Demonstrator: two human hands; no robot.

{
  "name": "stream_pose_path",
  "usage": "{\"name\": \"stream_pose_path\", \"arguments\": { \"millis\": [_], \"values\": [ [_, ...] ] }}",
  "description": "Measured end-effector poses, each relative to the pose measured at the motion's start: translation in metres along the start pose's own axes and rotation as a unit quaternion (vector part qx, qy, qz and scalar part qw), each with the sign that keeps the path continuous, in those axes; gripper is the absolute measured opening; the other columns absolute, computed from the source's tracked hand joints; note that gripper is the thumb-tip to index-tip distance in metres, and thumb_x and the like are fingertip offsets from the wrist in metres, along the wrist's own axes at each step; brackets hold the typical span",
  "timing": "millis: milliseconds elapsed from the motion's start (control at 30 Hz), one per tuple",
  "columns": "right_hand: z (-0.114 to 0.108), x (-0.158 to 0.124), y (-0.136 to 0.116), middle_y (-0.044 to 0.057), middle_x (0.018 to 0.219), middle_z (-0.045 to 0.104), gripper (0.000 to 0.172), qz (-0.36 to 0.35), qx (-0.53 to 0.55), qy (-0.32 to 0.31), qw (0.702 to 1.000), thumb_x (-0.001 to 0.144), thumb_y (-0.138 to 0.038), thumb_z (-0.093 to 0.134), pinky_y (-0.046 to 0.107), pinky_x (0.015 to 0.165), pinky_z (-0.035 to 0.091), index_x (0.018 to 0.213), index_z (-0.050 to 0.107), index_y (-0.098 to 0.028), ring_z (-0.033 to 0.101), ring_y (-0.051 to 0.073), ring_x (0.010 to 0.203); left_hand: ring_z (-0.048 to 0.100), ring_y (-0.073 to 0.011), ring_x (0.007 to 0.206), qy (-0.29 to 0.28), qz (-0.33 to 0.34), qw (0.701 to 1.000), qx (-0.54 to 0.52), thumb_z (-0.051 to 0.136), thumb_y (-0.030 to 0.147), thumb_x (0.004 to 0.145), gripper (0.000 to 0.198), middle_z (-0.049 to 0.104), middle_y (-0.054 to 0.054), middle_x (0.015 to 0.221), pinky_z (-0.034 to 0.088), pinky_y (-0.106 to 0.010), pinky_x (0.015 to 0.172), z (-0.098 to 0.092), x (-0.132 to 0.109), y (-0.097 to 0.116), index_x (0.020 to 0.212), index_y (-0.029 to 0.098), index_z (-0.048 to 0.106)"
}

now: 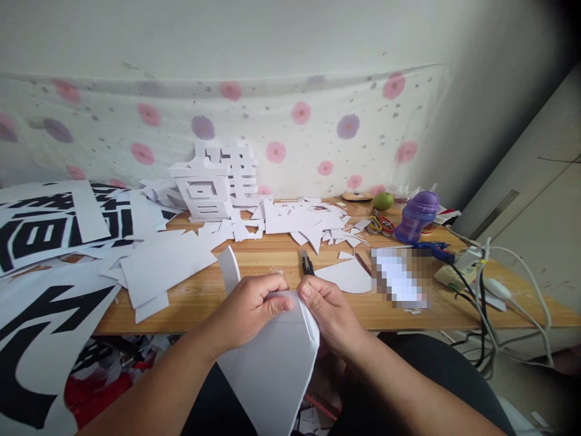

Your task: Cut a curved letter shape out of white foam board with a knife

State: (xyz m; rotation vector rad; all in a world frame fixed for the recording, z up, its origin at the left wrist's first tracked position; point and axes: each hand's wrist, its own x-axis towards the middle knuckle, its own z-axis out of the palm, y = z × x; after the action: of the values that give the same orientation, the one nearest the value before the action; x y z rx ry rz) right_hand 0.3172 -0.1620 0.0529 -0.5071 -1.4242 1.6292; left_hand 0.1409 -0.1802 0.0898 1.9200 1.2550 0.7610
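Note:
A white foam board piece (pixel 279 375) hangs over my lap, its top edge between my two hands. My left hand (pixel 252 306) is closed on the upper left of the board, thumb lying on its near face. At the upper right corner, my right hand (pixel 333 312) pinches the edge, where a narrow strip shows along the side. A curved white strip (pixel 230 269) stands up behind my left hand. Just beyond my right hand lies a black utility knife (pixel 306 263), and a rounded white piece (pixel 347 275) rests to its right.
White cut-out characters (pixel 209 194) stand at the back among paper scraps (pixel 313 218). Printed sheets (pixel 36 327) cover the left side. To the right are scissors (pixel 381 225), a purple bottle (pixel 415 218), a green fruit (pixel 384 201), a blurred-out rectangle (pixel 402 278) and cables (pixel 485 303).

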Motion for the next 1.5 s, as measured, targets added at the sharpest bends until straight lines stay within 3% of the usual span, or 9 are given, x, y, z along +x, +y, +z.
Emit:
{"name": "stream_pose_path", "arguments": {
  "millis": [267,400,500,633,867,1033,1267,1367,1500],
  "values": [
    [-0.012,0.01,0.0,-0.007,0.049,0.038,0.051,-0.059,0.037,0.166,0.984,0.081,-0.064,0.064,0.022,0.041,0.024,0.06,0.043,-0.022,0.029,0.008,0.043,0.036,-0.011,0.06,0.059,-0.044,0.997,0.0,0.049,0.053,0.087,0.039,0.038,0.006,0.063,0.029,-0.023,0.054,-0.002,0.001,0.001,0.065,0.021,0.041],
    [-0.045,0.022,-0.004,-0.006,0.048,0.039,0.051,-0.049,-0.101,0.191,0.975,0.084,-0.067,0.057,0.023,0.042,0.025,0.063,0.049,-0.022,0.033,0.01,0.043,0.035,-0.0114,0.06,0.099,-0.069,0.993,0.01,0.048,0.051,0.086,0.038,0.035,0.006,0.063,0.029,-0.023,0.055,-0.004,0.0,-0.007,0.064,0.022,0.037],
    [-0.078,0.035,-0.006,-0.002,0.052,0.047,0.052,-0.039,-0.317,0.225,0.92,0.089,-0.067,0.045,0.026,0.047,0.035,0.074,0.061,-0.02,0.045,0.015,0.049,0.034,-0.0115,0.059,0.12,-0.085,0.989,0.014,0.048,0.051,0.086,0.038,0.033,0.006,0.063,0.028,-0.024,0.054,-0.004,0.0,-0.011,0.064,0.022,0.035],
    [-0.1,0.045,-0.007,0.016,0.097,0.066,0.052,-0.108,-0.447,0.306,0.834,0.085,-0.065,0.051,0.043,0.081,0.047,0.095,0.069,-0.017,0.058,0.032,0.099,0.035,-0.0122,0.06,0.147,-0.097,0.984,0.016,0.047,0.05,0.086,0.037,0.033,0.006,0.063,0.028,-0.024,0.054,-0.004,-0.001,-0.015,0.064,0.023,0.035],
    [-0.03,0.011,0.017,0.001,0.075,0.061,0.049,0.027,-0.157,0.009,0.987,0.084,-0.059,0.064,0.028,0.063,0.046,0.11,0.062,-0.019,0.058,0.016,0.067,0.038,-0.0129,0.06,0.178,-0.107,0.978,0.01,0.046,0.051,0.088,0.037,0.036,0.006,0.064,0.031,-0.024,0.054,-0.005,-0.004,-0.027,0.066,0.023,0.037],
    [-0.01,0.006,0.024,-0.004,0.066,0.051,0.048,0.117,-0.102,-0.001,0.988,0.072,-0.062,0.074,0.021,0.052,0.034,0.075,0.057,-0.017,0.043,0.009,0.056,0.047,-0.0145,0.067,0.159,-0.095,0.983,-0.008,0.047,0.048,0.089,0.028,0.048,0.004,0.07,0.038,-0.024,0.059,-0.007,-0.006,-0.029,0.079,0.022,0.047],
    [-0.022,0.01,0.027,-0.002,0.07,0.055,0.046,0.088,-0.173,-0.016,0.981,0.082,-0.063,0.063,0.022,0.054,0.037,0.082,0.06,-0.017,0.048,0.011,0.06,0.047,-0.0124,0.056,0.091,-0.104,0.987,-0.081,0.053,0.056,0.088,0.034,0.052,0.006,0.063,0.036,-0.021,0.051,-0.015,-0.011,-0.038,0.083,0.022,0.055],
    [-0.033,0.014,0.024,0.005,0.087,0.066,0.028,0.017,-0.369,0.06,0.927,0.092,-0.042,0.054,0.028,0.073,0.046,0.099,0.066,-0.017,0.06,0.018,0.08,0.051,-0.0125,0.054,0.165,-0.15,0.961,-0.162,0.062,0.06,0.08,0.039,0.057,0.006,0.062,0.038,-0.02,0.049,-0.031,-0.013,-0.052,0.084,0.022,0.056],
    [-0.04,0.024,0.02,0.013,0.109,0.065,0.034,0.04,-0.629,0.082,0.772,0.091,-0.034,0.057,0.039,0.088,0.048,0.119,0.064,-0.017,0.062,0.029,0.101,0.058,-0.0124,0.056,0.248,-0.207,0.897,-0.302,0.075,0.047,0.072,0.034,0.063,0.006,0.063,0.045,-0.019,0.052,-0.058,-0.016,-0.071,0.08,0.018,0.058]
  ]
}}
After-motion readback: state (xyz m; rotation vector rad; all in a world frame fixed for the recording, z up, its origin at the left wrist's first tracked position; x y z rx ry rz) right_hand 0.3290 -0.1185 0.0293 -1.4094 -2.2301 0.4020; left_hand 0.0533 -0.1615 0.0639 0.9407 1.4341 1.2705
